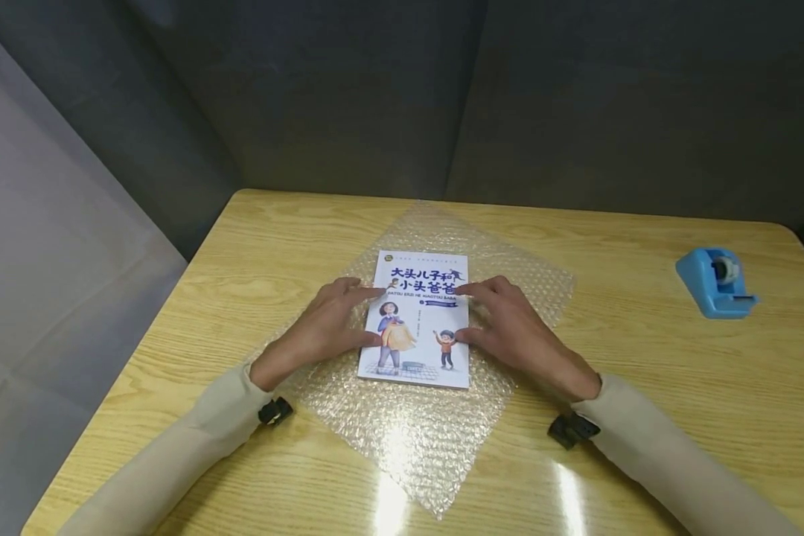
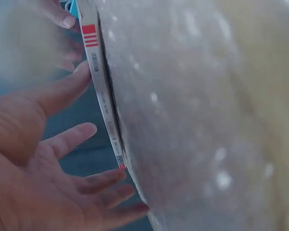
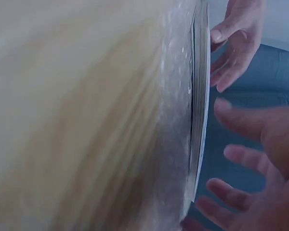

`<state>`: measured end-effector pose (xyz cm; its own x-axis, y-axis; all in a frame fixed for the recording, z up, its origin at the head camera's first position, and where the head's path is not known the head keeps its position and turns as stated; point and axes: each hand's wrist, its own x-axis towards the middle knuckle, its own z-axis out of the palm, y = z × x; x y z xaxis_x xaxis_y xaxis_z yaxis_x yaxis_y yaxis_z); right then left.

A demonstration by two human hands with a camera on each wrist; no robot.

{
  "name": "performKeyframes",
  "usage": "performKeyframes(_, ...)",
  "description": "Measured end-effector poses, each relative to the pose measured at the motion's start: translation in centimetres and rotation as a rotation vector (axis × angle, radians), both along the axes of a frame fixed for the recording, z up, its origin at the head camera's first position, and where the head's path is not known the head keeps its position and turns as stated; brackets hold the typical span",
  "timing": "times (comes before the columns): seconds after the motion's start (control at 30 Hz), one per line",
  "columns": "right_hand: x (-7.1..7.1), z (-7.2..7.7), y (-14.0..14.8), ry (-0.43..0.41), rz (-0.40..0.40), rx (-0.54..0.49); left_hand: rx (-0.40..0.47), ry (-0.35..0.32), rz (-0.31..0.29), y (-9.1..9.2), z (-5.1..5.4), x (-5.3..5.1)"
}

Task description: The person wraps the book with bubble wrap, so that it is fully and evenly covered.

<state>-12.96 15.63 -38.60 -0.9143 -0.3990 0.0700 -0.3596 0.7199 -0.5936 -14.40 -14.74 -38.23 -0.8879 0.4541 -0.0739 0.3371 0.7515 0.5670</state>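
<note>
A white picture book (image 1: 418, 320) lies face up on a sheet of bubble wrap (image 1: 415, 432), turned so that its corners point front and back. At the book's left edge is the left hand (image 1: 324, 320), its fingers spread; in the left wrist view its thumb touches the spine (image 2: 102, 96). The right hand (image 1: 509, 320) is at the right edge with thumb and fingers apart; the right wrist view shows it beside the page edges (image 3: 198, 106), and contact there I cannot tell. Neither hand is curled round the book.
A blue tape dispenser (image 1: 706, 286) with a roll in it stands at the right on the wooden table (image 1: 630, 298). Dark cloth (image 1: 348, 97) hangs behind the table's back edge, and pale grey cloth (image 1: 53, 260) is at the left.
</note>
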Motion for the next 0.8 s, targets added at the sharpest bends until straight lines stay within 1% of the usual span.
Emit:
performKeyframes(0.13,0.11,-0.01,0.16,-0.001,0.096,0.072,-0.004,-0.064,-0.051,-0.15,0.02,0.08)
performKeyframes(0.27,0.30,-0.05,0.40,-0.023,0.157,0.136,-0.028,-0.074,-0.082,-0.31,0.12,0.07)
performKeyframes(0.53,0.43,0.21,0.53,-0.041,0.168,0.182,-0.038,-0.077,-0.097,-0.23,0.21,-0.13)
performKeyframes(0.7,0.52,0.32,0.56,-0.023,0.174,0.184,-0.024,-0.080,-0.105,-0.15,0.23,-0.31)
performKeyframes(0.8,0.66,0.40,0.61,-0.019,0.175,0.186,-0.011,-0.082,-0.122,-0.04,0.26,-0.51)
